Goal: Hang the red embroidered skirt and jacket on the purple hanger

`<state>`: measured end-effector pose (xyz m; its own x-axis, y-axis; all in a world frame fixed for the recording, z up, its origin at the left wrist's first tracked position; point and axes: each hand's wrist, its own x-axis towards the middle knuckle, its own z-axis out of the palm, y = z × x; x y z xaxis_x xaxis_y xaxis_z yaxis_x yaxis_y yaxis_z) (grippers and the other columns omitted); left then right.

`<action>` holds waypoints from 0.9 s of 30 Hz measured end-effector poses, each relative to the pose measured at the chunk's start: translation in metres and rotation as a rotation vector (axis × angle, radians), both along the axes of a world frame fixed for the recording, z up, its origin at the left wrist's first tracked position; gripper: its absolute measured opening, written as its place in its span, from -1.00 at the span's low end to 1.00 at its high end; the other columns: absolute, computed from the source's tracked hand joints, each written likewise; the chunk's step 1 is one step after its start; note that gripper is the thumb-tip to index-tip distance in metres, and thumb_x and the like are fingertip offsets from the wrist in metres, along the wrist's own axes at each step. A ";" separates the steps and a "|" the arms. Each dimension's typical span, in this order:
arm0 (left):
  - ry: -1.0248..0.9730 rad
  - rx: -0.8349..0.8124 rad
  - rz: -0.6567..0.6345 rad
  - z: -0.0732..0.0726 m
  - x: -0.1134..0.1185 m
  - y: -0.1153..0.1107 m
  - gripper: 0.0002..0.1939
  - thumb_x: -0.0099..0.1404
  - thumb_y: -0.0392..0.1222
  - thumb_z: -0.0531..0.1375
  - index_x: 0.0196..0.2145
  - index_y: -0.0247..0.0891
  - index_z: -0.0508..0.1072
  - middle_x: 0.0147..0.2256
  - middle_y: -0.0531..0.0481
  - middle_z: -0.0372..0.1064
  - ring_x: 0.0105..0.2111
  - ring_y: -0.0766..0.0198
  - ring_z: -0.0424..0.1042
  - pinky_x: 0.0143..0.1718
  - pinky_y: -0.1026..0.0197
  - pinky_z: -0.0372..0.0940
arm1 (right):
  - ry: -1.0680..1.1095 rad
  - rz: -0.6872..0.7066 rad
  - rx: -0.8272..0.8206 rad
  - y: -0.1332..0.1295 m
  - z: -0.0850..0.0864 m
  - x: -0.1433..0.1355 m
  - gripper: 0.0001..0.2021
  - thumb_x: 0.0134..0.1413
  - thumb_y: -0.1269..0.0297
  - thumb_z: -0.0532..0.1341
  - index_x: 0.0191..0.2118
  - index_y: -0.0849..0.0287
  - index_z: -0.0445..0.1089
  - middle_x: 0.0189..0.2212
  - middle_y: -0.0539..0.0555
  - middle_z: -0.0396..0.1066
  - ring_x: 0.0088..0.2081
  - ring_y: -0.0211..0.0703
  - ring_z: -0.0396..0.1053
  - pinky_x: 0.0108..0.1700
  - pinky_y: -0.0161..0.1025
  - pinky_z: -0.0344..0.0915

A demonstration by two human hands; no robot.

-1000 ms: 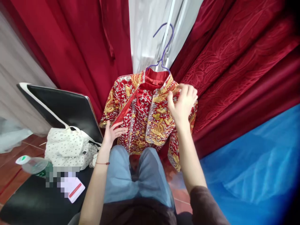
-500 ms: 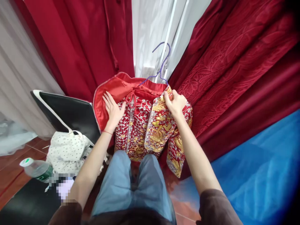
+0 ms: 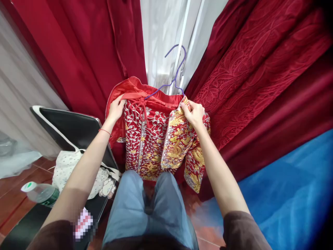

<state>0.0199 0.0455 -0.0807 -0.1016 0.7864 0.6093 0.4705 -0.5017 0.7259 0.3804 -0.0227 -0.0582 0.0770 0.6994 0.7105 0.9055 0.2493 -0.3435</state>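
The jacket (image 3: 175,139) hangs on its hanger (image 3: 176,73) before my knees (image 3: 166,185); my right hand (image 3: 191,111) pinches its collar (image 3: 186,100); my left hand (image 3: 117,107) is nearly closed on red lining (image 3: 131,85); I should ease evenly, sparing the ties (image 3: 144,110).

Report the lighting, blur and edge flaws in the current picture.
In the head view, the white drape at top centre is brightest; in that view, the blue fabric at right looks soft and smeared, while the embroidered jacket reads more clearly; also in the head view, the far right corners fall to black, and blocky pixelation covers a patch over the black seat.
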 end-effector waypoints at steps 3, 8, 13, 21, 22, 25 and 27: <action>-0.157 -0.088 -0.073 0.015 -0.004 0.002 -0.62 0.28 -0.18 0.16 -0.01 -0.38 0.55 -0.03 -0.22 0.56 -0.04 0.12 0.54 0.14 0.06 0.33 | -0.014 -0.004 -0.021 -0.002 0.003 0.004 -0.48 0.27 -0.20 0.01 -0.47 0.13 0.33 -0.61 -0.01 0.28 -0.47 -0.16 0.27 -0.30 -0.23 0.05; -0.030 -0.330 -0.158 0.048 0.000 -0.025 -0.76 0.20 -0.17 0.22 -0.27 -0.35 0.62 -0.31 -0.13 0.59 -0.30 0.14 0.55 -0.07 0.06 0.41 | -0.043 0.000 -0.037 -0.001 0.003 0.007 -0.46 0.28 -0.22 0.00 -0.43 0.14 0.37 -0.57 0.04 0.35 -0.42 -0.10 0.30 -0.26 -0.21 0.08; 0.412 -0.061 -0.158 0.059 0.036 -0.057 -0.51 0.39 0.18 0.05 -0.29 -0.26 0.58 -0.28 -0.10 0.55 -0.20 0.10 0.49 -0.06 0.11 0.32 | -0.136 -0.005 -0.016 -0.002 -0.003 0.006 -0.44 0.33 -0.20 -0.07 -0.29 0.17 0.42 -0.51 0.11 0.43 -0.39 -0.04 0.35 -0.27 -0.22 0.09; 0.740 0.073 0.248 0.045 0.056 -0.046 -0.40 0.43 0.25 -0.04 -0.40 -0.24 0.57 -0.34 -0.25 0.53 -0.15 -0.07 0.48 -0.16 0.07 0.20 | -0.345 -0.172 -0.091 -0.039 0.005 0.006 -0.49 0.43 -0.06 -0.12 -0.21 0.22 0.40 -0.33 0.20 0.55 -0.34 -0.09 0.42 -0.28 -0.25 0.03; 0.776 0.054 0.262 0.048 0.055 -0.046 -0.38 0.43 0.27 -0.05 -0.37 -0.24 0.59 -0.33 -0.26 0.54 -0.14 -0.08 0.48 -0.17 0.07 0.19 | -0.361 -0.188 -0.114 -0.045 0.008 0.007 -0.50 0.44 -0.05 -0.12 -0.20 0.22 0.41 -0.31 0.20 0.56 -0.35 -0.11 0.42 -0.30 -0.26 0.01; 0.905 -0.012 0.280 0.061 0.053 -0.050 -0.32 0.45 0.29 -0.13 -0.25 -0.24 0.61 -0.25 -0.28 0.56 -0.09 -0.10 0.49 -0.18 0.09 0.16 | -0.389 -0.222 -0.169 -0.064 0.013 0.010 -0.53 0.44 -0.02 -0.08 -0.19 0.21 0.43 -0.28 0.17 0.57 -0.35 -0.15 0.42 -0.35 -0.28 -0.05; 0.962 -0.053 0.292 0.068 0.052 -0.055 -0.30 0.46 0.29 -0.17 -0.18 -0.23 0.62 -0.20 -0.28 0.57 -0.08 -0.10 0.49 -0.19 0.11 0.15 | -0.395 -0.259 -0.167 -0.078 0.012 0.012 -0.55 0.44 0.00 -0.07 -0.17 0.21 0.44 -0.26 0.16 0.57 -0.34 -0.17 0.42 -0.38 -0.28 -0.09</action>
<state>0.0724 -0.0095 -0.0122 0.2224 0.8378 0.4986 0.9678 -0.2515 -0.0092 0.3928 -0.1009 -0.0461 0.0110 0.7993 0.6008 0.9993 -0.0304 0.0221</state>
